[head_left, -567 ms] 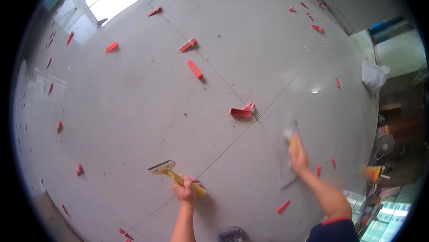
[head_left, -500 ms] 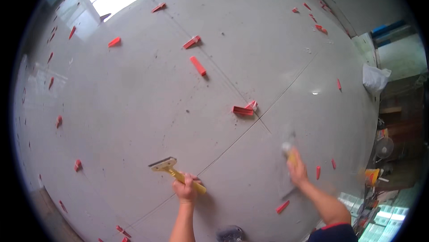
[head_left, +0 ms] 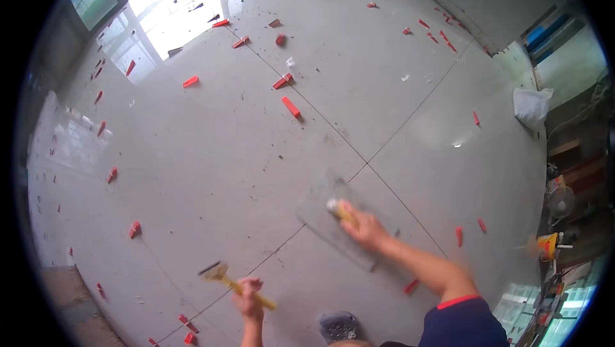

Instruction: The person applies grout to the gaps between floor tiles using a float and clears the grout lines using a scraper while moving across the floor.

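A yellow scraper (head_left: 221, 276) is held in the left hand (head_left: 249, 302). The fingers are curled around its handle, and its flat head is pointed up and to the left of that hand. In the right hand (head_left: 364, 226), the yellow handle of a flat trowel (head_left: 318, 211) is gripped, with the fingers wrapped around it. The trowel's wide plate is spread below and around that hand, over the gray floor (head_left: 205, 132). The plate is blurred, so it cannot be told if the floor is touched all over.

Beyond the right hand, two dark lines (head_left: 367, 164) are crossed on the floor. Farther off, up and to the left of it, a red wedge (head_left: 291, 107) can be seen. Another wedge (head_left: 134, 230) is seen left of the left hand. Well to the right of the right hand, a yellow bucket (head_left: 546, 246) and a white bag (head_left: 532, 106) can be seen.
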A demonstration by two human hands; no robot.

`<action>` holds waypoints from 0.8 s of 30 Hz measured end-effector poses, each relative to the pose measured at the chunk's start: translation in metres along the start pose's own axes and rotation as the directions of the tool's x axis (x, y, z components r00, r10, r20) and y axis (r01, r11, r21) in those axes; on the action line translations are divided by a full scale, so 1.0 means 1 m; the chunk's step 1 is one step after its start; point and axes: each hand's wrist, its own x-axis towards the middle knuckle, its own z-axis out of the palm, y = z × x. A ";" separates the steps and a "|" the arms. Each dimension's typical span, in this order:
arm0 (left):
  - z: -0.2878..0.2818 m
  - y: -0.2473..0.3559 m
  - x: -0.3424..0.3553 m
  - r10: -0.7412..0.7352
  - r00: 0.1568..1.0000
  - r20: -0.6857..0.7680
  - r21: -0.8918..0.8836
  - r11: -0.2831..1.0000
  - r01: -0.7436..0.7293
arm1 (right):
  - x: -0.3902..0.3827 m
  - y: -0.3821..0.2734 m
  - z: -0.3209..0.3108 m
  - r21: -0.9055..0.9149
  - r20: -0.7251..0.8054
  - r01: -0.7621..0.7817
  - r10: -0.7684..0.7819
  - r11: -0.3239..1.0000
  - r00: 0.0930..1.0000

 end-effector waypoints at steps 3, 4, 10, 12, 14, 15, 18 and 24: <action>-0.035 0.005 -0.046 0.010 0.998 -0.067 0.108 0.994 -0.003 | -0.104 0.001 0.033 0.060 0.007 0.028 -0.028 0.998 1.000; -0.040 0.002 -0.058 0.005 0.994 -0.106 0.111 0.994 0.007 | -0.121 -0.008 0.037 0.004 0.142 -0.044 0.043 0.999 0.989; -0.001 -0.001 -0.099 0.073 0.990 -0.116 0.045 0.997 -0.068 | -0.146 -0.032 0.030 -0.091 0.387 -0.138 0.162 0.986 0.908; -0.001 -0.010 -0.102 0.058 0.997 -0.045 -0.041 0.997 -0.060 | -0.135 -0.034 0.028 -0.084 0.393 -0.089 0.115 0.992 0.912; 0.004 -0.013 -0.104 0.069 0.997 0.025 -0.032 0.997 -0.068 | -0.128 -0.034 0.019 0.026 0.344 -0.012 0.002 1.000 0.939; 0.012 -0.004 -0.104 0.071 0.996 0.046 0.041 0.996 -0.073 | -0.122 -0.039 0.007 -0.037 0.421 -0.083 0.090 0.996 0.902; 0.030 0.003 -0.105 -0.015 0.984 0.178 0.046 0.999 0.007 | -0.134 -0.055 -0.025 -0.295 0.204 0.031 0.032 0.955 0.978; 0.116 0.008 -0.108 -0.188 0.932 0.310 -0.165 0.955 0.247 | -0.130 -0.117 0.008 0.247 0.603 -0.259 0.062 0.934 0.796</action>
